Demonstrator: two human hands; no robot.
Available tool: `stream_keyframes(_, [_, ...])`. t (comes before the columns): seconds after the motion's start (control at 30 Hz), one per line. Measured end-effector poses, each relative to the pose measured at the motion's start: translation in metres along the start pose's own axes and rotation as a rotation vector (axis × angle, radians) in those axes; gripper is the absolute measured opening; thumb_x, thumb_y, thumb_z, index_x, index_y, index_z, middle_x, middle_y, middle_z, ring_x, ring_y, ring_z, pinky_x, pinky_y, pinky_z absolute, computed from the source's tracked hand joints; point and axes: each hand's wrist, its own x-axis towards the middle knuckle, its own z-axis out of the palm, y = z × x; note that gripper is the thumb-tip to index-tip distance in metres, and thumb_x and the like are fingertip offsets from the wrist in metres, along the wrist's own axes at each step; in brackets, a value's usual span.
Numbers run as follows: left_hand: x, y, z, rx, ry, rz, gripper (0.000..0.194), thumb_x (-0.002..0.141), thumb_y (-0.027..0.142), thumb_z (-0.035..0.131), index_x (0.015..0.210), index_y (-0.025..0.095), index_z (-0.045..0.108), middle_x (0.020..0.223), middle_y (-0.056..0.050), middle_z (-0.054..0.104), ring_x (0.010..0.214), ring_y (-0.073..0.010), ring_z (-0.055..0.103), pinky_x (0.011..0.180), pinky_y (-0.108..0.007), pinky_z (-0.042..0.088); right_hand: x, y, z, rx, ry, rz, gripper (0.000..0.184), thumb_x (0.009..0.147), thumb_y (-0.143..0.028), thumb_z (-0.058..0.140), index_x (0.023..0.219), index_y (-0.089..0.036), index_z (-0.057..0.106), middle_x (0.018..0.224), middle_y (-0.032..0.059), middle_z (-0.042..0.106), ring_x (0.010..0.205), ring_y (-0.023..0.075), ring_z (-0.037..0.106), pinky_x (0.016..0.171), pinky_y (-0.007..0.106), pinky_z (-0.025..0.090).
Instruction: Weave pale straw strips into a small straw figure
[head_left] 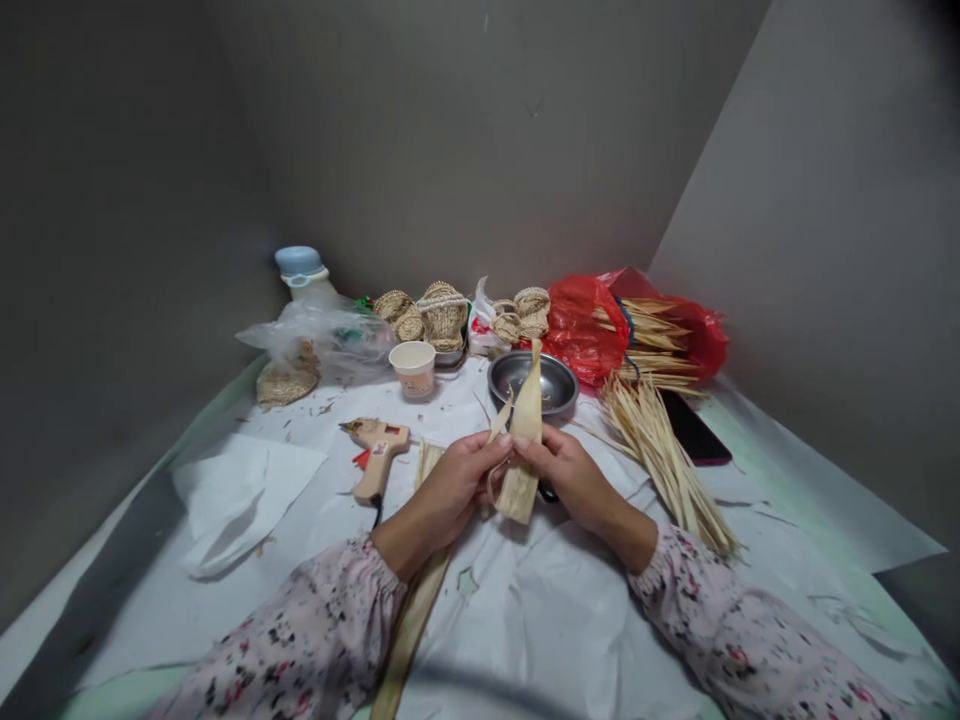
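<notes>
A pale dried corn husk [529,405] stands upright between my two hands, wide at its lower end and narrow at the tip. My right hand [577,475] is closed on its right side, thumb flat on the front. At its left edge my left hand [461,480] pinches a narrow husk strip [500,417], which looks partly split from the wide piece. Under my left forearm runs a long flat husk strip [409,640]. Just beyond my fingers sits a small dark pan [559,380]; the husk covers part of it.
Left of my hands lies a glue gun [384,455], with a paper cup [413,380] behind it. Woven pieces [444,318] line the back beside a clear plastic bag [337,335]. At right are a red bag [589,325], a straw bundle [667,460] and a phone [696,430].
</notes>
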Motion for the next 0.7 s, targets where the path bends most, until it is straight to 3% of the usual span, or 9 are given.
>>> stream_keyframes(0.17, [-0.002, 0.007, 0.005, -0.017, -0.003, 0.014, 0.028, 0.081, 0.038, 0.068, 0.072, 0.013, 0.058, 0.055, 0.005, 0.038, 0.046, -0.0048, 0.03, 0.042, -0.017, 0.02, 0.001, -0.006, 0.001, 0.234, 0.042, 0.074, 0.025, 0.076, -0.042, 0.069, 0.079, -0.018, 0.064, 0.063, -0.0013, 0.059, 0.052, 0.0118, 0.051, 0.05, 0.023, 0.043])
stream_keyframes(0.3, [-0.005, 0.013, 0.008, -0.063, 0.01, 0.003, 0.024, 0.079, 0.033, 0.07, 0.074, 0.014, 0.057, 0.054, 0.008, 0.032, 0.045, -0.0041, 0.023, 0.042, -0.016, 0.018, 0.0, -0.016, -0.004, 0.248, 0.058, 0.106, 0.028, 0.077, -0.041, 0.067, 0.066, -0.017, 0.061, 0.06, 0.001, 0.059, 0.048, 0.0112, 0.052, 0.044, 0.021, 0.041])
stream_keyframes(0.53, [-0.008, 0.013, 0.009, -0.034, -0.05, -0.044, 0.027, 0.077, 0.035, 0.072, 0.086, 0.012, 0.061, 0.053, 0.009, 0.031, 0.046, -0.0038, 0.017, 0.043, -0.018, 0.014, 0.003, -0.015, -0.009, 0.36, 0.05, 0.176, 0.025, 0.072, -0.038, 0.074, 0.077, -0.015, 0.066, 0.055, -0.0011, 0.059, 0.041, 0.0084, 0.052, 0.038, 0.017, 0.04])
stream_keyframes(0.7, [-0.007, 0.013, 0.01, 0.006, -0.015, -0.042, 0.025, 0.077, 0.034, 0.072, 0.083, 0.011, 0.061, 0.052, 0.009, 0.031, 0.045, -0.0041, 0.018, 0.042, -0.019, 0.014, 0.006, -0.018, -0.013, 0.467, 0.152, 0.051, 0.021, 0.074, -0.036, 0.072, 0.075, -0.016, 0.067, 0.066, 0.0022, 0.066, 0.049, 0.0089, 0.056, 0.041, 0.016, 0.043])
